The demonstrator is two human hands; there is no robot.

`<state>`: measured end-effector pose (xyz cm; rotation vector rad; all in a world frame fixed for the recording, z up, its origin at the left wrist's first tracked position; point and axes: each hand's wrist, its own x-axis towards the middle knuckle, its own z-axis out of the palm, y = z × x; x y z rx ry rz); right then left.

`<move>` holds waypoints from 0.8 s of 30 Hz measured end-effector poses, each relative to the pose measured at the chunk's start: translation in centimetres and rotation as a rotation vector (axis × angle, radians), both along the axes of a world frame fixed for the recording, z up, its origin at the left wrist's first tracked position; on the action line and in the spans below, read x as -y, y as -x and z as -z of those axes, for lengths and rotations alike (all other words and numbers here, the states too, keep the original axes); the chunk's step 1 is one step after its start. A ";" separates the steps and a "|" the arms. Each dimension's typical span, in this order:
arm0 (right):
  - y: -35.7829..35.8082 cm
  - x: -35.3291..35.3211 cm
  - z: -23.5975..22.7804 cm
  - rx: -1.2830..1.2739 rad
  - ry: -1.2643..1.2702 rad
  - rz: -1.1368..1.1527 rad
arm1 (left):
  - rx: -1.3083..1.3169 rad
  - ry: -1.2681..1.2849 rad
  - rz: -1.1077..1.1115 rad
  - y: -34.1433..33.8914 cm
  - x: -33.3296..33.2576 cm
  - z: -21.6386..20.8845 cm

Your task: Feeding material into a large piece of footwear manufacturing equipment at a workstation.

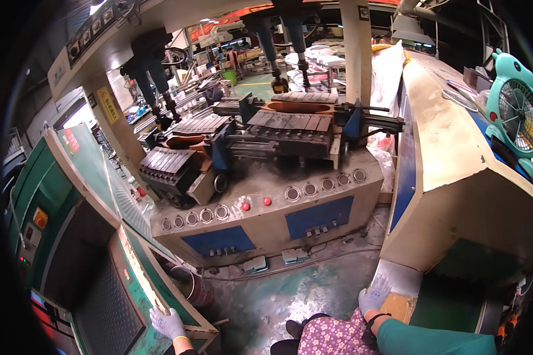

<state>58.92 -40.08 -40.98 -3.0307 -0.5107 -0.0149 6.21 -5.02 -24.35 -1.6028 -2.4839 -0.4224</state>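
Note:
My left hand (167,323), in a pale grey work glove, rests at the near edge of the green machine (135,278) on the left. Its fingers look stretched out, with nothing held. My right hand (375,292), gloved alike, lies flat with fingers extended, by the metal plate (401,278) at the mouth of the beige conveyor machine (477,219). No object is in it. Below that hand is a tan board (398,307), beside a dark green belt (447,305).
Ahead stands a pressing machine (266,219) with gauges, red buttons and blue panels. Two shoe-shaped brown pieces sit among its clamps. Foot pedals (294,255) lie on the floor before it. A bucket (195,287) stands left; a teal fan (518,109) sits at right.

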 end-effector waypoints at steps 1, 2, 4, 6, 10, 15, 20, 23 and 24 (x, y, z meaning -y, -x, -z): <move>0.1 0.0 0.2 0.009 0.008 0.005 | 0.011 0.004 0.004 -0.2 0.1 -0.3; 0.1 0.1 0.3 0.018 0.017 0.011 | 0.023 0.008 0.008 -0.5 0.1 -0.6; -0.1 0.0 0.3 0.006 0.022 0.004 | 0.034 0.007 -0.006 -0.7 0.4 -0.9; 0.0 -0.1 0.2 -0.008 0.026 -0.007 | 0.030 0.001 0.002 -0.4 0.4 -0.7; -0.3 0.2 0.9 0.013 -0.018 0.007 | 0.055 0.015 0.006 -1.5 0.7 -1.7; -0.2 0.0 0.9 0.024 -0.016 -0.003 | 0.067 -0.017 0.006 -1.1 0.8 -1.5; -0.2 0.1 0.7 0.000 -0.024 0.013 | 0.053 -0.015 0.016 -1.2 0.6 -1.5; -0.1 0.0 0.5 -0.020 -0.049 0.015 | 0.049 -0.023 0.007 -0.9 0.5 -1.1; -0.1 0.1 0.7 -0.020 -0.049 0.015 | 0.048 -0.022 0.007 -0.9 0.6 -1.1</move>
